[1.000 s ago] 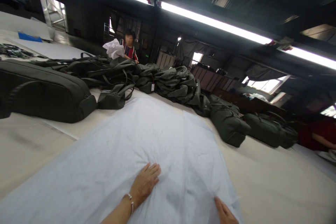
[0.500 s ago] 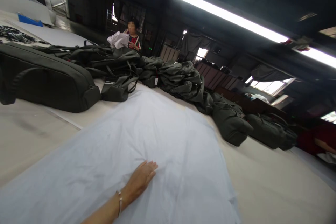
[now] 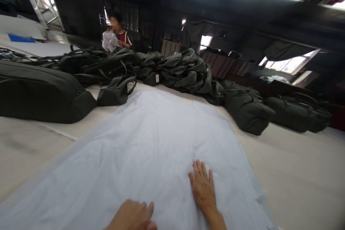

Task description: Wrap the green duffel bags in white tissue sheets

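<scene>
A pale bluish-white sheet (image 3: 151, 143), slightly wrinkled, covers the table in front of me. My right hand (image 3: 203, 188) lies flat on its right half, fingers spread. Lower and to the left, my left hand (image 3: 133, 215) is over the sheet near the bottom edge of the view. Its fingers are curled inward, and whatever might be in them is hidden. The left wrist is out of view. At the sheet's far left corner stands a small dark green bag (image 3: 113, 93) with a loop handle.
A long dark green bag (image 3: 43, 91) lies at left. Soft green bags are heaped in a pile (image 3: 183, 70) beyond the sheet; fuller bags (image 3: 248, 111) stand at right. A person (image 3: 124, 39) holding white cloth (image 3: 110, 41) is behind the pile. The cream tabletop (image 3: 302, 172) shows at right.
My left hand was flat on the sheet; now it is lower, with curled fingers. My right hand has come into view, resting on the sheet. The view has levelled and tilted downward.
</scene>
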`<state>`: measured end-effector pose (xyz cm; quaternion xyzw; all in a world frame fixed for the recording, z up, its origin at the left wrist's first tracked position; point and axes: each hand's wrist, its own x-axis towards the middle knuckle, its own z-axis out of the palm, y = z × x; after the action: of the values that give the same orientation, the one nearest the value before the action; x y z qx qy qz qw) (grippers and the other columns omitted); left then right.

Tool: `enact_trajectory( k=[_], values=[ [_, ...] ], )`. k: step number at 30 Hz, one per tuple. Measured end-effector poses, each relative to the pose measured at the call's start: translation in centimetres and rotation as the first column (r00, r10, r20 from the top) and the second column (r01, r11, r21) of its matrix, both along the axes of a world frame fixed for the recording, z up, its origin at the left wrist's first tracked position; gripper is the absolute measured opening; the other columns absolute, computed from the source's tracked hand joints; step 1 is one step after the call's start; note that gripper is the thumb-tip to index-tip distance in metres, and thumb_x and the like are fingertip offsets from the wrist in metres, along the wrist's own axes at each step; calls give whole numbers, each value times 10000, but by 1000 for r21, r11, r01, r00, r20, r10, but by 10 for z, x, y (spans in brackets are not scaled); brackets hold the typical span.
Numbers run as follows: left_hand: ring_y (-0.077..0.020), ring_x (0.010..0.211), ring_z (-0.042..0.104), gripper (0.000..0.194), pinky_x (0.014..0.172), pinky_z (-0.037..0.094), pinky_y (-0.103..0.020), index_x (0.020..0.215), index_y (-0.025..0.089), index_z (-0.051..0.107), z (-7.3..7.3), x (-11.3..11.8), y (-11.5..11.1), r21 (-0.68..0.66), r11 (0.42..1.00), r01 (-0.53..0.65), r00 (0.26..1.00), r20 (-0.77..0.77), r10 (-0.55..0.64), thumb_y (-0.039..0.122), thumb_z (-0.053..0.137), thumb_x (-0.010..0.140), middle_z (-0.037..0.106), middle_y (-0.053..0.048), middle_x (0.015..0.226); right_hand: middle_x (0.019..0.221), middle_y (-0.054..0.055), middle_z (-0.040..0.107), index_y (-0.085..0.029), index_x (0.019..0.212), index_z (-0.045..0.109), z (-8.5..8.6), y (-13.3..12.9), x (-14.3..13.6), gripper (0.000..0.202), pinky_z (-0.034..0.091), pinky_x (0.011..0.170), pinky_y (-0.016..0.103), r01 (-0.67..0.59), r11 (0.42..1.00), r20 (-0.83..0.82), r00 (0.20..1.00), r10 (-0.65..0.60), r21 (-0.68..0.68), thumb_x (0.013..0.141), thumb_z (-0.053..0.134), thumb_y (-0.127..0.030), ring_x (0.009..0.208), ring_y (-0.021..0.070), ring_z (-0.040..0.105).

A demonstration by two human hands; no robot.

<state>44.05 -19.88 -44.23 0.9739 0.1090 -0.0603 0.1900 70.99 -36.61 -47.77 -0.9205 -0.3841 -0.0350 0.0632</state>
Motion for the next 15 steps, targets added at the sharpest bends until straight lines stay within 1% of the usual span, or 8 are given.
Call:
enact_trajectory(
  k=[1, 3, 4, 6, 8, 11, 13, 15],
  values=[
    [-325, 992, 688, 485, 874, 527, -483, 1343, 255, 552, 13, 21, 4, 16, 999, 42, 994, 97, -43, 519, 503, 939, 715, -131, 1102, 1532, 105, 331, -121, 1454, 376, -3, 0, -1, 596, 91, 1183, 564, -5, 1000, 23, 1000, 5, -18, 969, 271, -451, 1457, 271, 207],
    [-336, 1311, 477, 757, 1097, 344, -542, 1480, 250, 349, 30, 63, 14, 40, 975, 217, 948, 231, -220, 615, 582, 858, 501, -143, 1434, 1527, 111, 336, -116, 1453, 374, -5, -3, -2, 597, 102, 1179, 565, -8, 999, 55, 998, 10, -33, 976, 267, -458, 1453, 278, 218],
    [-332, 1393, 363, 848, 1151, 244, -555, 1511, 240, 272, 32, 80, 18, 43, 958, 283, 922, 261, -285, 651, 583, 836, 392, -142, 1512, 1524, 112, 341, -114, 1449, 382, -4, -4, -3, 592, 105, 1178, 566, -11, 999, 64, 998, 14, -38, 979, 266, -455, 1450, 282, 226],
    [-316, 1451, 236, 880, 1186, 125, -559, 1529, 227, 210, 22, 104, 24, 31, 937, 349, 900, 267, -344, 675, 541, 847, 284, -136, 1563, 1513, 111, 362, -112, 1435, 408, -3, -5, -2, 566, 108, 1176, 568, -5, 999, 80, 997, 8, -38, 984, 262, -422, 1444, 286, 243],
    [-286, 1452, 244, 758, 1196, 123, -533, 1522, 239, 237, 5, 113, 25, 12, 950, 311, 916, 263, -303, 602, 502, 913, 292, -116, 1562, 1494, 111, 398, -109, 1412, 445, -5, -5, -4, 537, 113, 1174, 566, 16, 1000, 94, 995, -15, -15, 985, 249, -370, 1439, 283, 259],
    [-233, 1430, 310, 526, 1201, 181, -493, 1481, 279, 340, -15, 108, 23, -37, 978, 206, 937, 297, -186, 419, 461, 989, 362, -53, 1537, 1456, 112, 457, -113, 1373, 500, -13, -7, -13, 535, 152, 1163, 576, 84, 994, 83, 993, -90, 67, 984, 209, -338, 1419, 284, 306],
    [-217, 1407, 358, 464, 1197, 220, -487, 1456, 253, 394, -18, 101, 23, -136, 985, 106, 942, 330, -56, 369, 406, 1007, 412, -49, 1508, 1437, 122, 482, -125, 1358, 518, -22, -8, -26, 557, 205, 1141, 598, 155, 976, 35, 986, -162, 156, 988, 173, -360, 1401, 295, 342],
    [-216, 1380, 404, 475, 1191, 253, -486, 1440, 211, 426, -16, 92, 27, -316, 948, -48, 915, 366, 168, 404, 328, 1017, 461, -64, 1475, 1426, 127, 496, -145, 1363, 512, -35, -7, -44, 579, 263, 1111, 617, 225, 940, -24, 974, -226, 257, 992, 140, -390, 1390, 307, 362]
  ],
)
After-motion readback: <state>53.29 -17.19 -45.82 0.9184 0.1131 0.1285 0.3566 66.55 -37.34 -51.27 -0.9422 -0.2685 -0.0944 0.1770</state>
